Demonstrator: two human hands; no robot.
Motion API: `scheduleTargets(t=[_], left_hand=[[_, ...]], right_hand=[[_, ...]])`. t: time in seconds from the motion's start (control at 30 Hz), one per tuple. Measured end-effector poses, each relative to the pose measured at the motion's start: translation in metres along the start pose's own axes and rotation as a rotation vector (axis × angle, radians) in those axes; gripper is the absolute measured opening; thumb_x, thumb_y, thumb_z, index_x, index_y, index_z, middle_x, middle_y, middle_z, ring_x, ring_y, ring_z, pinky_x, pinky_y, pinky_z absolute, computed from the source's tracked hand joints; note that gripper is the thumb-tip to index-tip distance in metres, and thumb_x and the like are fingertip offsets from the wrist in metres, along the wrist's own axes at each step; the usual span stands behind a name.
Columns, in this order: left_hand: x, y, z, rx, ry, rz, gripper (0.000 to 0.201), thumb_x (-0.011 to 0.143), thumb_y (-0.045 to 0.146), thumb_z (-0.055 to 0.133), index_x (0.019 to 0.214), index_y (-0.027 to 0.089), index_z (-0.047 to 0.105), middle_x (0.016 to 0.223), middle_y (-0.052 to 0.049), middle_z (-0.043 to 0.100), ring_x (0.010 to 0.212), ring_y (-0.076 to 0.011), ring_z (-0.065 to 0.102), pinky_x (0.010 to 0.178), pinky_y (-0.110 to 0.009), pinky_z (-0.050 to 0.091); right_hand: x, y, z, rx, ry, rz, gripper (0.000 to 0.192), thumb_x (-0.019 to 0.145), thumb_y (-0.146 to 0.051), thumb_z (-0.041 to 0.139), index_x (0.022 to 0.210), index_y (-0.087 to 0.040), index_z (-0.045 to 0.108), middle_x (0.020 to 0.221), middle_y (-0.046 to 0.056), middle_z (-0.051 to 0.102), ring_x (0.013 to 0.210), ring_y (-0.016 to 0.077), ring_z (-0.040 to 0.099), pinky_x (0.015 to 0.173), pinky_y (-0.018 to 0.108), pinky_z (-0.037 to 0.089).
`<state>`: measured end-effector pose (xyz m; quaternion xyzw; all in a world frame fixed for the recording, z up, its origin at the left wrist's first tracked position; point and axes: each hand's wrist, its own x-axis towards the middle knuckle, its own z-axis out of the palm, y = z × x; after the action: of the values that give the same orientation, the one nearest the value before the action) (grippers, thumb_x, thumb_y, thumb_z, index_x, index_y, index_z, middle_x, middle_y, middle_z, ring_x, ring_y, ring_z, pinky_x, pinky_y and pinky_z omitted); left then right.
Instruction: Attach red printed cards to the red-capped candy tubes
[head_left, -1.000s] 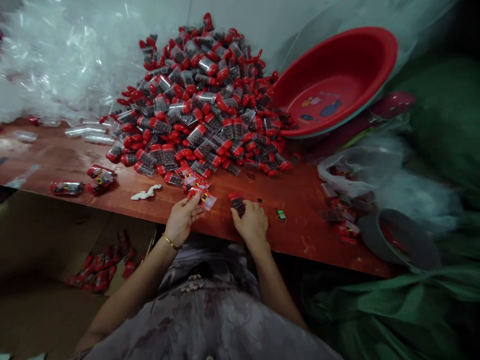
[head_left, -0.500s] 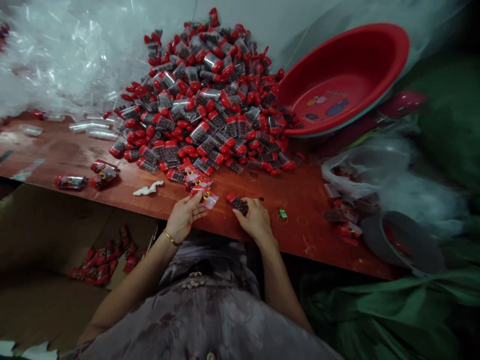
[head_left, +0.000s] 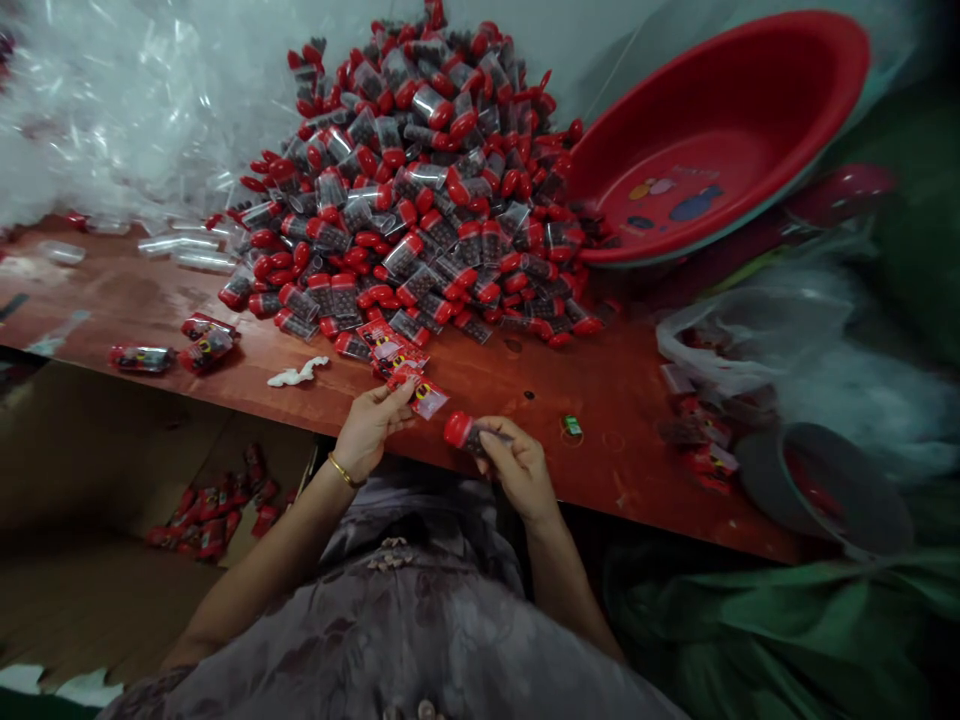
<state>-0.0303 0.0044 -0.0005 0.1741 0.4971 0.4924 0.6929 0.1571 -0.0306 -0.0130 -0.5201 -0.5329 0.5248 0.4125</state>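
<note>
"What is held in front of the heap (head_left: 420, 235)?"

"Two things: the left hand (head_left: 371, 430) pinches one sleeve (head_left: 429, 400), and the right hand (head_left: 521, 470) grips one bottle (head_left: 458, 430), its red cap toward the sleeve."

"And on the desk (head_left: 559, 365)?"

"Three wrapped bottles (head_left: 142, 359) lie front-left of the heap, one white scrap (head_left: 298, 373) before its left side. One basin (head_left: 720, 130) tilts at the heap's right. The heap holds too many to count."

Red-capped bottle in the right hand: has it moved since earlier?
Yes: against the small green item, the red-capped bottle has shifted left and down in the view.
</note>
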Motion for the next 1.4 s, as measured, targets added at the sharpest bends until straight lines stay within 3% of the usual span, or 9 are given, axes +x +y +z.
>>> scheduleTargets(t=[0.27, 0.5, 0.7, 1.03, 1.2, 1.4], left_hand=[[-0.005, 0.001, 0.003, 0.103, -0.083, 0.064, 0.036, 0.052, 0.038, 0.082, 0.075, 0.011, 0.071, 0.072, -0.004, 0.071, 0.060, -0.0106, 0.061, 0.061, -0.022, 0.048], [-0.001, 0.002, -0.002, 0.039, -0.098, 0.010, 0.035, 0.055, 0.041, 0.080, 0.074, 0.013, 0.069, 0.072, -0.004, 0.070, 0.060, -0.0124, 0.063, 0.062, -0.025, 0.051], [0.000, 0.004, -0.003, 0.028, -0.113, -0.033, 0.038, 0.050, 0.041, 0.083, 0.071, 0.012, 0.069, 0.066, -0.003, 0.068, 0.057, -0.0117, 0.061, 0.060, -0.026, 0.051], [-0.001, 0.005, 0.000, 0.167, 0.001, 0.100, 0.040, 0.048, 0.044, 0.082, 0.066, 0.010, 0.070, 0.058, -0.001, 0.065, 0.054, -0.0084, 0.054, 0.057, -0.021, 0.043], [0.001, 0.003, 0.001, 0.128, 0.026, 0.098, 0.043, 0.043, 0.046, 0.083, 0.065, 0.011, 0.070, 0.060, -0.001, 0.066, 0.053, -0.0081, 0.053, 0.055, -0.021, 0.042], [0.002, 0.000, 0.000, 0.188, -0.002, 0.104, 0.042, 0.050, 0.047, 0.080, 0.068, 0.010, 0.072, 0.058, -0.001, 0.065, 0.051, -0.0076, 0.050, 0.052, -0.021, 0.040]], right_hand=[[0.007, -0.006, 0.006, 0.012, -0.060, 0.020, 0.026, 0.078, -0.043, 0.055, 0.082, -0.018, 0.061, 0.049, -0.006, 0.048, 0.042, 0.0075, 0.041, 0.043, 0.020, 0.030], [0.006, -0.005, 0.008, 0.102, -0.112, 0.068, 0.027, 0.076, -0.044, 0.056, 0.082, -0.018, 0.060, 0.047, -0.006, 0.048, 0.039, 0.0073, 0.040, 0.040, 0.020, 0.027], [0.003, -0.005, 0.007, 0.068, -0.081, 0.031, 0.026, 0.078, -0.043, 0.054, 0.083, -0.018, 0.060, 0.048, -0.006, 0.048, 0.040, 0.0076, 0.040, 0.042, 0.021, 0.028], [-0.002, -0.012, 0.010, -0.116, -0.091, 0.001, 0.023, 0.079, -0.038, 0.052, 0.082, -0.017, 0.059, 0.050, -0.005, 0.048, 0.045, 0.0083, 0.043, 0.046, 0.021, 0.031], [-0.001, -0.006, 0.010, -0.074, -0.103, 0.013, 0.024, 0.080, -0.038, 0.051, 0.083, -0.016, 0.060, 0.050, -0.005, 0.047, 0.044, 0.0080, 0.042, 0.046, 0.021, 0.031], [-0.002, -0.005, 0.012, -0.007, -0.138, 0.031, 0.024, 0.080, -0.040, 0.052, 0.081, -0.017, 0.059, 0.048, -0.006, 0.047, 0.043, 0.0075, 0.041, 0.044, 0.020, 0.029]])
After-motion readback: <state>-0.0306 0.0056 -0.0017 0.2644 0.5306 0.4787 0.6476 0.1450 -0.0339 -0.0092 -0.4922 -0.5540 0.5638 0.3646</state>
